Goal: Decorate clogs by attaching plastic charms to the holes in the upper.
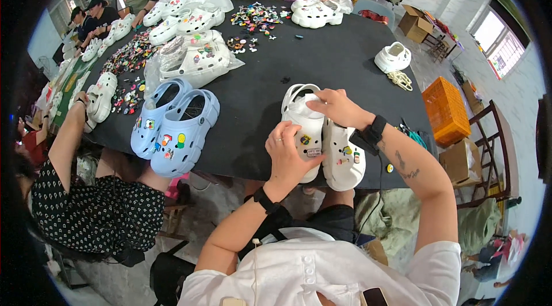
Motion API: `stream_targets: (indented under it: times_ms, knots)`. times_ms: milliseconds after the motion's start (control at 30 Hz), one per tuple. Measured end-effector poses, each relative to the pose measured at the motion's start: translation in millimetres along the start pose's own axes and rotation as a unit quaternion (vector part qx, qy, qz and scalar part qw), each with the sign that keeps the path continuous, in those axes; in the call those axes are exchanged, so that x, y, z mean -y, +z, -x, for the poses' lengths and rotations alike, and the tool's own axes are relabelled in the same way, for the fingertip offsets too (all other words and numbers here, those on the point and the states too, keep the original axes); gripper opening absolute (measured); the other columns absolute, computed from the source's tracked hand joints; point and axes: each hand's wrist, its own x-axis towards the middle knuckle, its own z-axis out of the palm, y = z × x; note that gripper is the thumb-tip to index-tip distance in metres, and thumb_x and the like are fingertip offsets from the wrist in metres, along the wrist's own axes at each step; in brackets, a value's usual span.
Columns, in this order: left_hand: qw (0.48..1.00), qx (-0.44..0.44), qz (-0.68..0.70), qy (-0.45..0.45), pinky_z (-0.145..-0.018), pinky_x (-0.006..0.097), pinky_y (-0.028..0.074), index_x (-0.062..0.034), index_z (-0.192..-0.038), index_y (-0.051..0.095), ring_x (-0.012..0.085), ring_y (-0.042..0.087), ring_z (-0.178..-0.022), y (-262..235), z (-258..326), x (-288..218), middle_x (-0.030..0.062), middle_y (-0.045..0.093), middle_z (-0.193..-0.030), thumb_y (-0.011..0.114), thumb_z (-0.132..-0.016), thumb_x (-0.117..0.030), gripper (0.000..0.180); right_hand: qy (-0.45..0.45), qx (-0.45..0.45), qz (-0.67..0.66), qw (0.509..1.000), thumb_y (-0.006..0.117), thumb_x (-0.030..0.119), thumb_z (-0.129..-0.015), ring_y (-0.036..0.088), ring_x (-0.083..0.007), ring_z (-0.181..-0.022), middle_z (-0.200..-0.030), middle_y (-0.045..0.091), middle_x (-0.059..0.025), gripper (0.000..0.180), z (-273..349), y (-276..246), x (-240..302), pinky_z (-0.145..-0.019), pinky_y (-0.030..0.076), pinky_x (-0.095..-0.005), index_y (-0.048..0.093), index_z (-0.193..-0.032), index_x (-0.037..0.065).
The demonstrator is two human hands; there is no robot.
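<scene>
A pair of white clogs with charms stands side by side at the table's front edge, heels away from me. My left hand (293, 153) grips the left white clog (311, 129), thumb across its toe near the charms, fingers curled on its side. At this clog's opening, my right hand (343, 108) pinches a crumpled white sheet (310, 104), perhaps paper or plastic; the fingertips are partly hidden. The right white clog (344, 159) sits beneath my right wrist and bears several charms. A blue pair of clogs (183, 133) with fruit-coloured charms rests to the left.
Charm piles (260, 17) and bagged white clogs (198, 56) occupy the black table's far left. A lone white clog (393, 57) and pale cord (400, 80) lie at right. Co-workers sit around the table, one close at my left. An orange crate (447, 111) stands on the floor.
</scene>
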Motion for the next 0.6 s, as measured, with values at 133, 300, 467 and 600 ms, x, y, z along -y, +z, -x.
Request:
stream_targets:
  times_ms: [133,300,467,600]
  knots:
    - [0.997,-0.034,0.069,0.005,-0.101,0.050,0.034,-0.0059,-0.129,0.031,0.0364,0.036,-0.125,2,1,2,0.0181,0.035,-0.132,0.091,-0.057,-0.024,0.095,0.082,0.102,-0.115,0.985,0.054,0.040,-0.090,0.063,-0.0304,-0.086,-0.090,0.065,-0.0205,0.041,-17,16,-8,-0.081,0.043,-0.0431,0.066,-0.096,0.001]
    - [0.987,-0.010,0.153,-0.037,-0.101,0.043,0.040,-0.0041,-0.135,0.025,0.0345,0.040,-0.125,7,4,10,0.0195,0.033,-0.136,0.092,-0.056,-0.021,0.105,0.080,-0.001,-0.169,0.982,0.060,0.039,-0.087,0.064,-0.0358,-0.089,-0.100,0.065,-0.0196,0.044,-14,37,0,-0.081,0.047,-0.0420,0.062,-0.105,-0.001]
    - [0.987,-0.008,0.152,-0.045,-0.104,0.045,0.038,-0.0042,-0.136,0.023,0.0364,0.037,-0.129,7,9,14,0.0214,0.031,-0.140,0.093,-0.055,-0.025,0.109,-0.053,-0.027,0.008,0.998,0.074,0.041,-0.076,0.054,-0.0351,-0.117,-0.121,0.058,-0.0222,0.067,13,19,20,-0.097,0.039,-0.0444,0.050,-0.123,0.000]
    - [0.981,0.033,0.189,0.005,-0.107,0.054,0.030,-0.0039,-0.141,0.016,0.0476,0.025,-0.135,-6,32,21,0.0296,0.018,-0.147,0.093,-0.050,-0.038,0.124,-0.133,-0.086,0.077,0.984,0.083,0.051,-0.058,0.056,-0.0359,-0.110,-0.116,0.061,-0.0223,0.090,37,27,17,-0.103,0.032,-0.0477,0.054,-0.120,-0.008]
